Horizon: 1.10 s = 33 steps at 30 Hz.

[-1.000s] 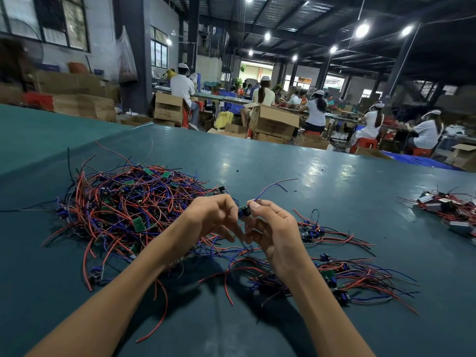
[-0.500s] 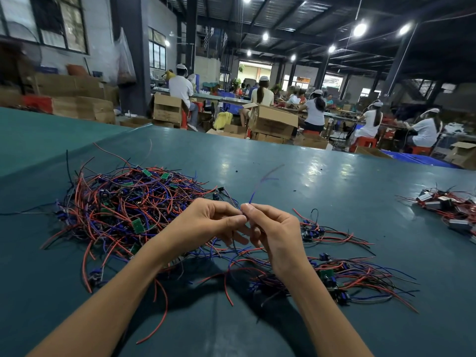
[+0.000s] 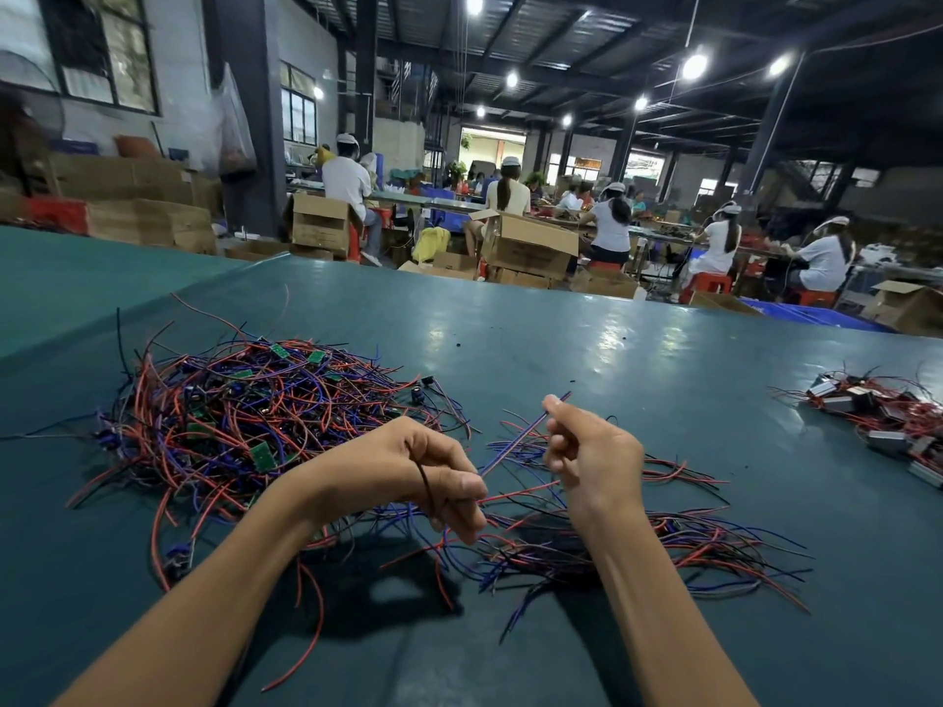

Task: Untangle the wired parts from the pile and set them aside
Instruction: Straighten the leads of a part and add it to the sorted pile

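Head view: a dark green table (image 3: pixel 561 349) fills the foreground of a big workshop lit by ceiling lamps (image 3: pixel 695 66). Beyond its far edge, workers (image 3: pixel 612 227) in white sit among cardboard boxes (image 3: pixel 530 244). Left of the hands and a little beyond them lies the pile (image 3: pixel 240 410) of red, purple and black wires with small green boards. Loose wires (image 3: pixel 678 543) spread under and right of the right hand, and a separate heap (image 3: pixel 888 415) lies well to the right. Both forearms reach forward above the table. The left hand (image 3: pixel 408 466) is curled, its thumb and fingers pinching several wires, a black one looping across it. The right hand (image 3: pixel 592 456), apart from it, pinches the upper end of a purple wire (image 3: pixel 515 443) that slants down to the left hand.
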Motion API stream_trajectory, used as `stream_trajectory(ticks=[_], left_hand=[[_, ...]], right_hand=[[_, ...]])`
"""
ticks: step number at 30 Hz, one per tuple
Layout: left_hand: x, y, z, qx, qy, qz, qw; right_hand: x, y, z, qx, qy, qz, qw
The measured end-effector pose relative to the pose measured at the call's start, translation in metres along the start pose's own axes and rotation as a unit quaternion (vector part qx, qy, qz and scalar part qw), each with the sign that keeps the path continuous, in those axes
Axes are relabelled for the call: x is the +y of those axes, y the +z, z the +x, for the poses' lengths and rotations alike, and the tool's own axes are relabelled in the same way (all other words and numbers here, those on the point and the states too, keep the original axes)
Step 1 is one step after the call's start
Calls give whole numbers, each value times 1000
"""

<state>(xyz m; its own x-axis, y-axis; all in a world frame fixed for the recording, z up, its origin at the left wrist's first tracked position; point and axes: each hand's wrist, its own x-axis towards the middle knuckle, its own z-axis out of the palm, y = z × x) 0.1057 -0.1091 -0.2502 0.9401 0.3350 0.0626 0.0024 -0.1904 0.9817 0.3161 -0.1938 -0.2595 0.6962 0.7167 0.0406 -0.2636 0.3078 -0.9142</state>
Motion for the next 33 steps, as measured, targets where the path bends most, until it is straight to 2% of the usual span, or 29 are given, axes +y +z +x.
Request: stream_trajectory(ticks=[3,5,8,10,13,16,23,30,33], left_hand=[[-2,-3,-3,18,16,-45,999],[-1,-6,-1,82,51,-98,991],[0,-14,2,184,104,-206,955],[0,-17,3,211,127,-244,938],[1,-14,4,241,135,-230,933],[1,-8,4,238,131,-215,938],[-2,-3,7,242,139,-196,940],[-10,-11,11,329,99,-100,934],[-10,-20,9,395,83,-108,909]], right_hand=[[-4,-2,4,13,55,77,995],[-7,-3,2,20,48,71,996],[-6,9,-12,-51,5,-13,999],[-2,23,-26,-127,-44,-96,986],[9,41,-48,-235,-85,-167,954],[14,51,-60,-283,-63,-152,945],[17,49,-57,-302,-10,-106,947],[19,52,-61,-282,-13,-172,944],[22,53,-64,-302,-43,-198,931]])
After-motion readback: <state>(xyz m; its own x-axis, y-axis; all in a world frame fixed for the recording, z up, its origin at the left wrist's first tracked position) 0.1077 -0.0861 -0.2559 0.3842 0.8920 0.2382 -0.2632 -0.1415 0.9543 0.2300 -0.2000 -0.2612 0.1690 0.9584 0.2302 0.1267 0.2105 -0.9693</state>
